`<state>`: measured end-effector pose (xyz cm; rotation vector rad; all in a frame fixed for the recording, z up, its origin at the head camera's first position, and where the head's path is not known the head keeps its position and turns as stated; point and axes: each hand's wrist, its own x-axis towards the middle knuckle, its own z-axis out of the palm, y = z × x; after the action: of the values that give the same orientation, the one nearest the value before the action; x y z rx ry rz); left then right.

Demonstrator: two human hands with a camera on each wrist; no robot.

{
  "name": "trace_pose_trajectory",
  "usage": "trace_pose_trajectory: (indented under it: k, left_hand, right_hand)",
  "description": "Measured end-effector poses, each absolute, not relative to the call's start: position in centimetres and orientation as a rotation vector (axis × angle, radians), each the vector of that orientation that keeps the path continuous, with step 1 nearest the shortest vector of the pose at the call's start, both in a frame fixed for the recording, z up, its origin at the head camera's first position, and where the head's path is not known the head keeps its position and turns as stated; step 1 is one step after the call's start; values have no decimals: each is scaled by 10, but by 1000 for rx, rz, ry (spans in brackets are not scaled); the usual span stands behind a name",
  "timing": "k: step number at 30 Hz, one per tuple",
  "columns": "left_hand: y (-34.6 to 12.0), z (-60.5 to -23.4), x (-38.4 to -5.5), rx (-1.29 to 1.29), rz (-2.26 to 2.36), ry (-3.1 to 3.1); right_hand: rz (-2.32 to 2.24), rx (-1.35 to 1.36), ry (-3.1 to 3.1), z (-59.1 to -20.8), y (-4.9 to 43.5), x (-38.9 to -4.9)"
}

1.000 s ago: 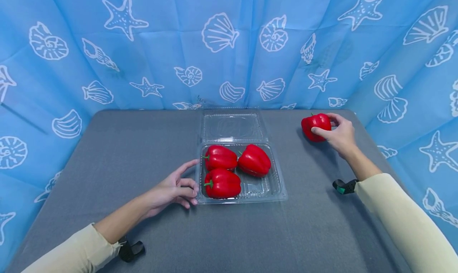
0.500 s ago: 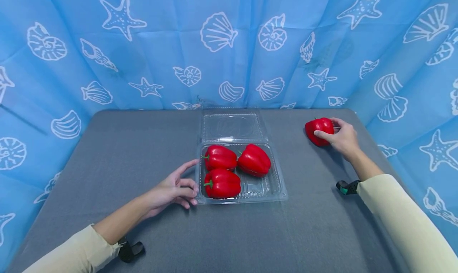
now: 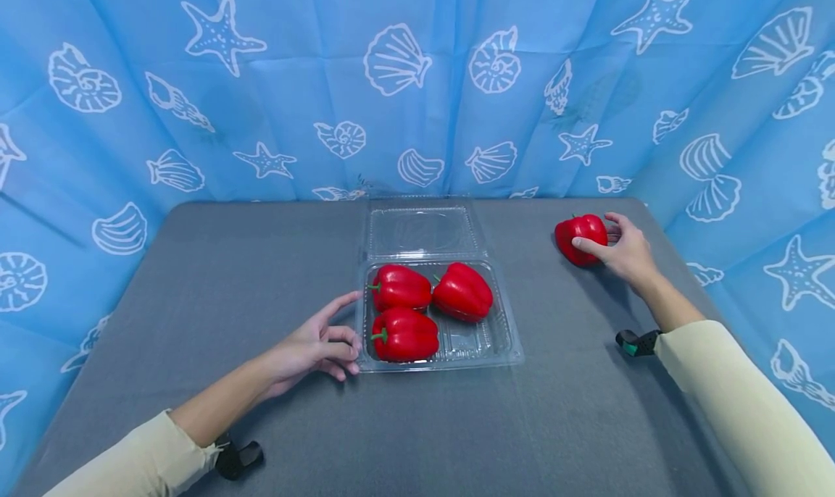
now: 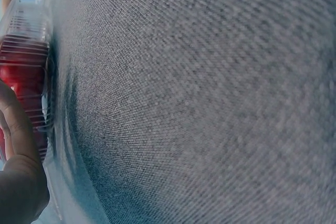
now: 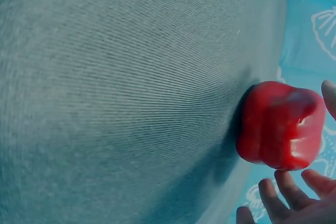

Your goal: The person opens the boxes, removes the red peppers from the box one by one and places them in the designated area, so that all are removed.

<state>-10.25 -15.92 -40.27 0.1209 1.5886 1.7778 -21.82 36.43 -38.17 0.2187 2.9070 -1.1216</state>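
In the head view, a red bell pepper (image 3: 580, 240) rests on the grey cloth at the far right. My right hand (image 3: 629, 254) is beside it, thumb at its near side and index finger raised off it. The right wrist view has the same pepper (image 5: 283, 124) between the thumb (image 5: 329, 98) and the spread fingers (image 5: 286, 190), which lie right at its surface. Three more red bell peppers (image 3: 407, 335) lie in a clear plastic clamshell box (image 3: 479, 345) at the middle. With fingers loosely bent, my left hand (image 3: 316, 348) touches the box's left edge.
The box's clear lid (image 3: 422, 232) lies folded back behind it. A grey cloth (image 3: 430, 432) covers the table. Blue curtains (image 3: 300, 91) with white shell prints hang close behind the table and along both sides.
My right hand has brought the bell pepper slightly right and nearer, down onto the cloth; its index finger has since lifted away. The left hand and the box have stayed put.
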Motion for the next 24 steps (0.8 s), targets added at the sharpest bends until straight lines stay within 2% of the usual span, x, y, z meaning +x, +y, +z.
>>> trace_pose_trajectory:
  k: [8,24]
  left_hand:
    - [-159,-404,-102,131,1784,1588]
    - [-159,-405,-102,147,1781,1603]
  right_hand:
    - [-1083,126,2994,-364,340,-215]
    - [-1130,-653,2833,-343,264,-193]
